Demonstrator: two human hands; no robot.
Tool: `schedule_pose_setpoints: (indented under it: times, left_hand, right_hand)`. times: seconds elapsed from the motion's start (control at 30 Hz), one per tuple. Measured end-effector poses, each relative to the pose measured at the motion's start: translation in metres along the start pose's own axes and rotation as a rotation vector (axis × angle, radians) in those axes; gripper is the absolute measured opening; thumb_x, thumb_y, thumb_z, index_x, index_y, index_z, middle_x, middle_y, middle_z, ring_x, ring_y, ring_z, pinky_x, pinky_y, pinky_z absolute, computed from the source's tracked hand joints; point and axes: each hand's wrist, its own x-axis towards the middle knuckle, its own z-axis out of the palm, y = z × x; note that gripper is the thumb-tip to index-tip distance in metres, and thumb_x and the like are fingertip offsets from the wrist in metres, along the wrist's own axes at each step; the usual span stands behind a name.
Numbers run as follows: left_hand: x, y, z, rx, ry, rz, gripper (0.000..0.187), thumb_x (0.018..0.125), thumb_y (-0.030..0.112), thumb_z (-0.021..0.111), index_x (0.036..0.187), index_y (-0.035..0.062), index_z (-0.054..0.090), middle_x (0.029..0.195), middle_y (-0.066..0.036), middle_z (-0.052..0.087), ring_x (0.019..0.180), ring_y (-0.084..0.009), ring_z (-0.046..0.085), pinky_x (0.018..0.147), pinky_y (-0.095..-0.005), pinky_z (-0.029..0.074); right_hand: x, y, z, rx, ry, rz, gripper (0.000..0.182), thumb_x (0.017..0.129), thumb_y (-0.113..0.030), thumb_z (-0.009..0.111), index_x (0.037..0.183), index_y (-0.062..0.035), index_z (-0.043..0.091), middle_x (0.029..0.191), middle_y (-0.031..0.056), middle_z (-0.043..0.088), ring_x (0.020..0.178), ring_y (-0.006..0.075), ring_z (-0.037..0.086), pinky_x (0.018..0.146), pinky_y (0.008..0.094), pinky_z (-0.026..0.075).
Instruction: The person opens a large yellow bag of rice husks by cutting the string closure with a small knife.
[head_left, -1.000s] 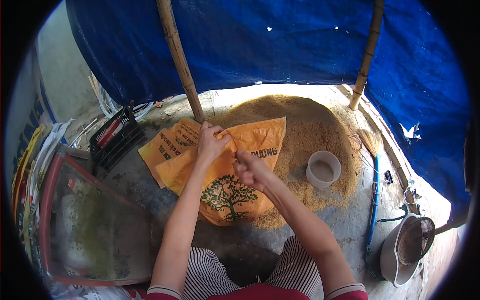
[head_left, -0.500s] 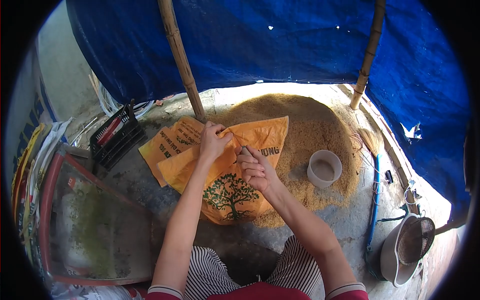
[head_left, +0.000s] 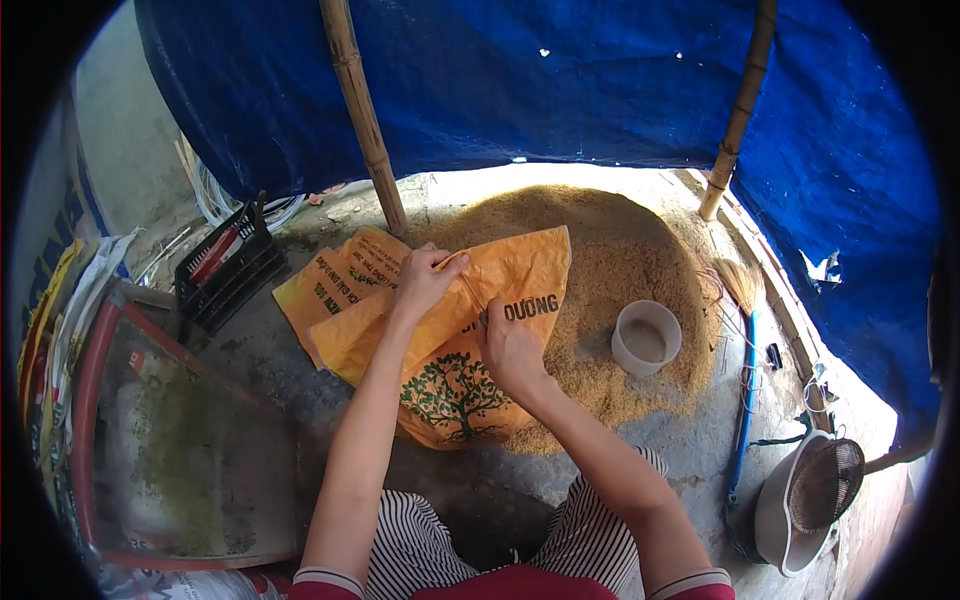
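Note:
An orange woven sack (head_left: 535, 270) with a green tree print and dark lettering lies in front of me, its top edge lifted. My left hand (head_left: 425, 285) is closed in a pinch on that top edge. Just right of it, my right hand (head_left: 513, 352) is closed around a small grey tool (head_left: 484, 318), of which only a bit shows; its exact kind is hidden. The fist is against the sack's front, over the lettering. Behind the sack spreads a heap of yellowish grain or husks (head_left: 610, 265).
A white plastic tub (head_left: 646, 338) sits in the heap. More orange sacking (head_left: 345, 275) lies left, beside a black crate (head_left: 230, 270). A blue-handled broom (head_left: 750, 400), a grey bucket (head_left: 775, 510) and a sieve (head_left: 826, 485) are right. Bamboo poles (head_left: 365, 120) stand before blue tarp.
My right hand has turned over, back of the hand now up, and moved slightly down along the sack. My left hand keeps its pinch on the edge.

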Motion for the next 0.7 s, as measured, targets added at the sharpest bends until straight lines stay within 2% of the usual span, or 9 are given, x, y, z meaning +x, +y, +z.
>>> schedule_pose_setpoints:
  times: [0.1, 0.17, 0.2, 0.27, 0.4, 0.5, 0.53, 0.6, 0.7]
  left_hand:
    - [0.002, -0.001, 0.0, -0.012, 0.015, -0.027, 0.034, 0.078, 0.034, 0.069, 0.077, -0.0006, 0.068, 0.064, -0.011, 0.047, 0.061, -0.0222, 0.05, 0.058, -0.0363, 0.037]
    - [0.003, -0.001, -0.001, -0.054, 0.01, -0.043, 0.035, 0.078, 0.034, 0.07, 0.075, -0.0011, 0.067, 0.063, -0.011, 0.047, 0.061, -0.0224, 0.05, 0.059, -0.0367, 0.037]
    - [0.004, -0.001, -0.003, -0.032, -0.006, -0.06, 0.036, 0.076, 0.035, 0.071, 0.074, -0.0012, 0.067, 0.065, -0.011, 0.049, 0.064, -0.0226, 0.052, 0.06, -0.0364, 0.038]
    - [0.003, -0.002, -0.005, -0.011, -0.022, -0.083, 0.037, 0.075, 0.035, 0.072, 0.072, -0.0013, 0.067, 0.067, -0.011, 0.05, 0.066, -0.0227, 0.054, 0.062, -0.0361, 0.04]
    - [0.004, -0.004, -0.005, -0.06, 0.084, -0.06, 0.036, 0.071, 0.036, 0.075, 0.069, 0.0007, 0.068, 0.078, -0.01, 0.055, 0.074, -0.0231, 0.056, 0.066, -0.0338, 0.043]
    - [0.005, -0.009, -0.001, -0.046, 0.098, -0.07, 0.034, 0.07, 0.035, 0.076, 0.069, 0.0017, 0.068, 0.082, -0.011, 0.057, 0.077, -0.0237, 0.057, 0.068, -0.0337, 0.044]
    - [0.006, -0.011, 0.001, -0.028, 0.107, -0.067, 0.033, 0.07, 0.034, 0.076, 0.069, 0.0018, 0.068, 0.083, -0.011, 0.058, 0.078, -0.0241, 0.058, 0.069, -0.0341, 0.045]
    - [0.007, -0.012, 0.003, -0.036, 0.091, -0.112, 0.033, 0.071, 0.034, 0.075, 0.07, 0.0017, 0.068, 0.084, -0.012, 0.059, 0.079, -0.0245, 0.059, 0.07, -0.0342, 0.045]
    - [0.005, -0.007, 0.004, -0.046, 0.107, -0.136, 0.033, 0.073, 0.033, 0.074, 0.07, 0.0009, 0.067, 0.083, -0.011, 0.061, 0.079, -0.0257, 0.059, 0.07, -0.0349, 0.045]
  right_hand:
    - [0.002, 0.01, 0.003, -0.451, 0.168, -0.18, 0.022, 0.09, -0.02, 0.048, 0.097, -0.0005, 0.04, 0.072, 0.0281, 0.057, 0.052, 0.0445, 0.053, 0.049, 0.0481, 0.044]
    - [0.013, 0.018, 0.006, -0.16, 0.243, -0.389, 0.022, 0.093, -0.025, 0.046, 0.097, -0.0036, 0.042, 0.062, 0.0148, 0.056, 0.04, 0.032, 0.049, 0.04, 0.0405, 0.041]
    - [0.015, 0.024, 0.002, -0.159, 0.243, -0.391, 0.022, 0.093, -0.025, 0.046, 0.097, -0.0036, 0.042, 0.062, 0.0148, 0.056, 0.04, 0.032, 0.049, 0.04, 0.0405, 0.041]
    - [0.008, -0.006, -0.021, 0.827, -0.354, 0.38, 0.022, 0.095, -0.029, 0.043, 0.095, -0.0072, 0.044, 0.057, 0.0031, 0.048, 0.034, 0.0155, 0.039, 0.033, 0.029, 0.035]
    - [0.01, -0.001, -0.033, 1.165, -0.546, 0.485, 0.024, 0.096, -0.034, 0.039, 0.094, -0.0102, 0.045, 0.056, -0.0035, 0.039, 0.036, 0.0048, 0.027, 0.032, 0.0192, 0.027]
    - [0.017, 0.036, -0.009, -0.072, 0.138, -0.429, 0.022, 0.092, -0.027, 0.05, 0.096, -0.0062, 0.043, 0.059, 0.0081, 0.053, 0.043, 0.023, 0.05, 0.042, 0.0371, 0.041]
    - [0.014, 0.032, -0.012, -0.073, 0.138, -0.429, 0.022, 0.092, -0.027, 0.05, 0.096, -0.0062, 0.043, 0.059, 0.0081, 0.053, 0.043, 0.023, 0.05, 0.042, 0.0371, 0.041]
    - [0.004, 0.014, -0.023, -0.435, 0.145, -0.273, 0.021, 0.089, -0.021, 0.052, 0.096, -0.0046, 0.043, 0.068, 0.0171, 0.059, 0.059, 0.0361, 0.058, 0.052, 0.0437, 0.043]
    - [0.0, 0.003, -0.023, -0.543, 0.208, -0.251, 0.017, 0.09, -0.019, 0.05, 0.096, -0.0048, 0.043, 0.073, 0.0201, 0.061, 0.066, 0.0392, 0.058, 0.052, 0.0442, 0.043]
